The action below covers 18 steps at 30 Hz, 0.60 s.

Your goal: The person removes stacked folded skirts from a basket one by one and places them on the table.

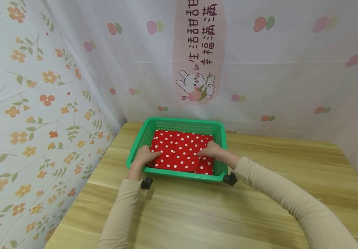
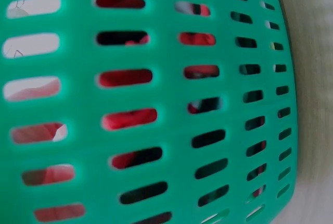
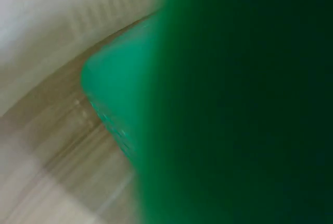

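A folded red cloth with white polka dots (image 1: pixel 185 149) lies inside a green plastic basket (image 1: pixel 183 175). My left hand (image 1: pixel 145 156) holds the cloth's left edge, thumb on top; its other fingers are hidden down beside the cloth. At the right side my right hand (image 1: pixel 212 150) grips the cloth, with the thumb across its top and the other fingers mostly out of sight. The left wrist view is filled by the slotted basket wall (image 2: pixel 171 94), with bits of red behind the slots. A blurred green basket surface (image 3: pixel 117 83) covers much of the right wrist view.
The basket stands on a wood-grain table (image 1: pixel 182 211), near its back edge. Behind it hangs a white curtain (image 1: pixel 135 41) with fruit prints and a rabbit drawing. A flower-print curtain (image 1: pixel 26 121) runs along the left side.
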Each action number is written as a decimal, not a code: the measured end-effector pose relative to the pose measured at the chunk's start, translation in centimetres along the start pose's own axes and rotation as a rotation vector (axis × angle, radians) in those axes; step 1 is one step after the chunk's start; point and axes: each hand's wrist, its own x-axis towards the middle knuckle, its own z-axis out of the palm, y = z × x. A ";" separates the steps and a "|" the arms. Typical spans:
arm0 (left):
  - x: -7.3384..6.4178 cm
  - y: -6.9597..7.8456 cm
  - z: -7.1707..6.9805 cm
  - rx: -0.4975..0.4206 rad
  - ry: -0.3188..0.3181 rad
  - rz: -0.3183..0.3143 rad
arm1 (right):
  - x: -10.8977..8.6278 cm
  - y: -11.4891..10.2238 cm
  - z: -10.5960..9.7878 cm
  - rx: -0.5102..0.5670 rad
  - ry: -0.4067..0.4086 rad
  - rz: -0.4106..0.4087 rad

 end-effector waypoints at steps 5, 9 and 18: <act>0.5 -0.3 0.0 -0.081 -0.005 -0.027 | 0.2 0.0 -0.3 0.228 -0.007 0.065; 0.7 -0.5 0.0 -0.137 -0.026 -0.026 | 0.3 -0.2 -0.7 0.318 -0.025 0.086; 0.7 -0.3 0.0 -0.207 -0.055 -0.048 | 0.9 0.0 -1.1 0.321 -0.166 0.142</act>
